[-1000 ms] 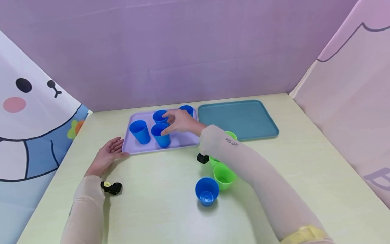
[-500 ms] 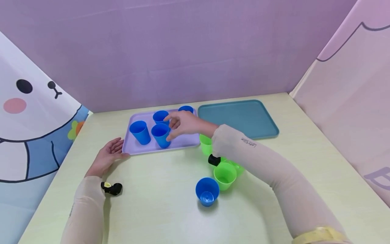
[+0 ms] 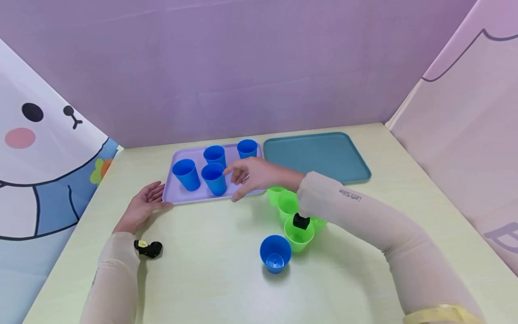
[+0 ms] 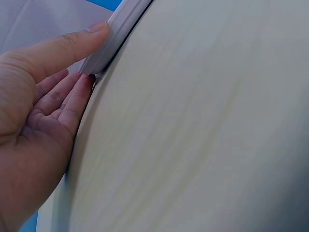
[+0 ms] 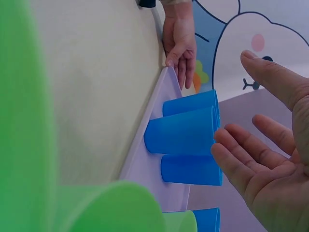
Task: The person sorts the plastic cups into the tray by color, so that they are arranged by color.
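Note:
Several blue cups stand upright on the lilac tray (image 3: pixel 190 198): one at the left (image 3: pixel 186 174), a front one (image 3: pixel 214 179), one behind it (image 3: pixel 215 155) and one at the back right (image 3: pixel 247 148). My right hand (image 3: pixel 259 174) hovers over the tray's right front, just right of the front cup, fingers and thumb spread, holding nothing. In the right wrist view, the right hand (image 5: pixel 270 164) shows its spread fingers beside the cup rims. My left hand (image 3: pixel 141 208) touches the tray's near left corner; in the left wrist view its thumb (image 4: pixel 72 50) lies along the rim, fingers loosely extended at the corner.
Several green cups (image 3: pixel 288 206) cluster on the table below my right forearm, partly covered by it. Near them stands a single blue cup (image 3: pixel 275 255). A teal tray (image 3: pixel 319 155) lies right of the lilac one. Fabric walls (image 3: pixel 259 67) enclose the table.
My right hand has drawn back right and toward me from the front blue cup, uncovering the back right cup and more green cups. The left hand stays at the tray corner.

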